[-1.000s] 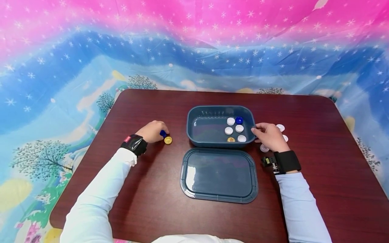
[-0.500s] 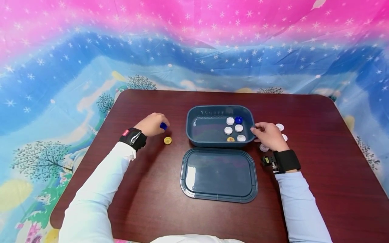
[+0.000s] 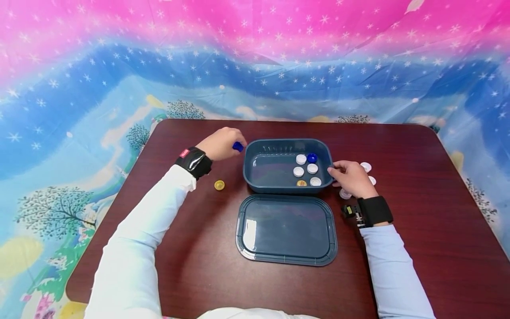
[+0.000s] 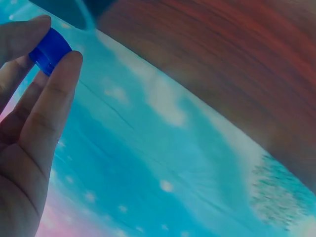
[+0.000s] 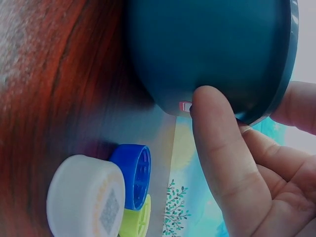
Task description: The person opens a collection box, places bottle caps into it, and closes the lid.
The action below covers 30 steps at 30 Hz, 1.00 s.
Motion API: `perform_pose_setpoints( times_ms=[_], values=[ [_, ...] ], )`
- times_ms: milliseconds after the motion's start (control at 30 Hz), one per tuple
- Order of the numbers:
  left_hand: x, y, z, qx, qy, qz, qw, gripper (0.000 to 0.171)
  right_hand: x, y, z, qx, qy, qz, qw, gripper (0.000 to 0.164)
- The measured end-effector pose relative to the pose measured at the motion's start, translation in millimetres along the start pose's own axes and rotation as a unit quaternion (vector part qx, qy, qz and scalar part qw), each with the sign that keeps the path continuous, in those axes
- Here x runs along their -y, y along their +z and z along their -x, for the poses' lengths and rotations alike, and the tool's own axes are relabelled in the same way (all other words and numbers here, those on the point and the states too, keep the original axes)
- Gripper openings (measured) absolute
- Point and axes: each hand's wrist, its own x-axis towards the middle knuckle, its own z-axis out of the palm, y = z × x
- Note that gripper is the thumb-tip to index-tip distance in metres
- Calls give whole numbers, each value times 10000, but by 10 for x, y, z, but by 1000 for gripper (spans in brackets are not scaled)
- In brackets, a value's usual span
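In the head view my left hand (image 3: 224, 144) is by the left rim of a dark blue-grey plastic container (image 3: 255, 178). Thumb and fingertips pinch a blue bottle cap (image 4: 51, 51), seen close in the left wrist view. My right hand (image 3: 352, 178) grips the container's right rim, one finger pressed on the outer wall (image 5: 207, 54) and another at the edge. Inside, toward the right, lie several white caps (image 3: 298, 172), a blue cap (image 3: 312, 157) and a yellow cap (image 3: 301, 183). Another yellow cap (image 3: 219, 185) rests on the table left of the container.
The container's lid (image 3: 286, 230) lies flat in front of it. White caps (image 3: 365, 167) sit on the table beside my right hand. The right wrist view shows a white cap (image 5: 86, 197), a blue cap (image 5: 132, 173) and a yellow-green cap (image 5: 137, 219) there.
My left hand has lifted the blue cap from beside the yellow cap and carried it right and away from me to the container's left rim. The right hand stays on the rim.
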Motion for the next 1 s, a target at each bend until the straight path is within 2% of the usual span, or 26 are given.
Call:
perform_pose_setpoints(
  times_ms=[167,433,667,1000],
  values=[
    [-248,9,-287,237,426,-165,9987,23,-4,-6,4,6,-1,-26,10000,51],
    [-555,136,-694,622,625,-275,9957,25,-12,6,0,-45,-44,-65,10000,50],
    [-641,408,-1001,910,653,-330,9932,27,8,7,2,-37,-34,-82,10000,49],
    [-643,758,-1217,1067,585,-467,9915,20,-24,-7,-2,-48,-84,-150,9998,46]
  ],
)
